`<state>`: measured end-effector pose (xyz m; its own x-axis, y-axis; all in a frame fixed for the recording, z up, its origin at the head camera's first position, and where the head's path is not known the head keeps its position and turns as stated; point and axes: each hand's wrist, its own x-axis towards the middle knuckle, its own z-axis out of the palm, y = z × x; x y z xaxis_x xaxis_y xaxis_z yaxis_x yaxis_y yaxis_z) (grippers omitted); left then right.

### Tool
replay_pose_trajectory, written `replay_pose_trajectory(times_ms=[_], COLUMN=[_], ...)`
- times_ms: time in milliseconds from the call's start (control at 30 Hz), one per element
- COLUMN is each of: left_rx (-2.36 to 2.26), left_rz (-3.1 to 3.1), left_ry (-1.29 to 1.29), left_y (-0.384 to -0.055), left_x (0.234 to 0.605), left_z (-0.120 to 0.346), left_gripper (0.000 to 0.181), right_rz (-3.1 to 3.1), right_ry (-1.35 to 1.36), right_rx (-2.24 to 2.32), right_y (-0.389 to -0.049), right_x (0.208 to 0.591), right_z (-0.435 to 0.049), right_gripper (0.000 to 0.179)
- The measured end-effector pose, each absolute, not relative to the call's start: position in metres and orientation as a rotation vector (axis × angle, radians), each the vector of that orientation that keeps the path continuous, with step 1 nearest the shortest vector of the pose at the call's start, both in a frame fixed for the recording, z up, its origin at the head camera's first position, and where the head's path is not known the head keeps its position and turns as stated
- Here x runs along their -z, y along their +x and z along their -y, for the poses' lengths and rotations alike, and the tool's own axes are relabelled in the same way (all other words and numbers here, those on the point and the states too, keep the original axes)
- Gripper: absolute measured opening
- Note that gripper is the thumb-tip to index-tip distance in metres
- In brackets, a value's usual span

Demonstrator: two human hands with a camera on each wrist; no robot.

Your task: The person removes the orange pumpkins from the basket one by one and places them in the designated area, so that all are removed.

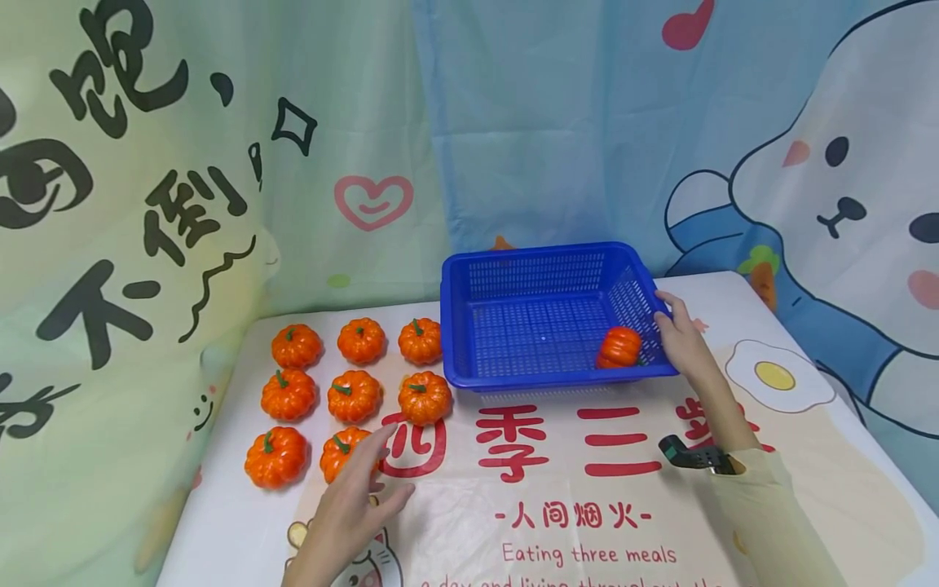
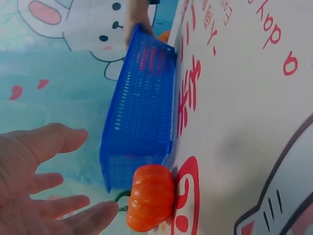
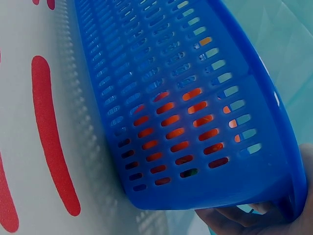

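A blue plastic basket point(image 1: 543, 379) stands at the back of the table. In its right front corner lies one orange mini pumpkin point(image 1: 620, 346), seen through the slots in the right wrist view. My right hand point(image 1: 684, 338) grips the basket's right rim, with fingers curled under the edge point(image 3: 230, 220). My left hand point(image 1: 352, 501) is held at the left front with fingers spread, holding nothing. It partly covers a mini pumpkin point(image 1: 341, 448) in the head view. In the left wrist view, its fingertips are near the green stem of a pumpkin point(image 2: 151, 198).
Several more mini pumpkins with green stems sit in rows left of the basket, such as a back-row pumpkin point(image 1: 297, 346) and a front-left pumpkin point(image 1: 275, 458). A printed cloth point(image 1: 572, 522) covers the table. Behind hangs a printed curtain point(image 1: 513, 122).
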<state>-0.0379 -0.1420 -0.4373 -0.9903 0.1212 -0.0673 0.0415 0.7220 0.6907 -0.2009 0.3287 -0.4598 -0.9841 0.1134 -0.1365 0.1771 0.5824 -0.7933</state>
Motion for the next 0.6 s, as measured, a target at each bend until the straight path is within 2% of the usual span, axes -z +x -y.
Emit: replay_pose_trajectory(times_ms=[133, 333, 600], left_rx=[-1.14, -1.122, -1.048], left_rz=[-2.821, -2.909, -2.843], left_ry=[0.207, 0.463, 0.594], left_y=[-0.042, -0.053, -0.069], left_x=[0.431, 0.411, 0.397], left_z=[0.141, 0.141, 0.125], left_gripper=[0.082, 0.079, 0.074], right_rz=[-2.733, -2.727, -2.724], right_ry=[0.243, 0.242, 0.244], right_rx=[1.383, 1.396, 1.39], right_y=[-0.201, -0.201, -0.202], right_x=[0.46, 0.461, 0.462], right_z=[-0.329, -0.331, -0.33], right_gripper=[0.058, 0.058, 0.058])
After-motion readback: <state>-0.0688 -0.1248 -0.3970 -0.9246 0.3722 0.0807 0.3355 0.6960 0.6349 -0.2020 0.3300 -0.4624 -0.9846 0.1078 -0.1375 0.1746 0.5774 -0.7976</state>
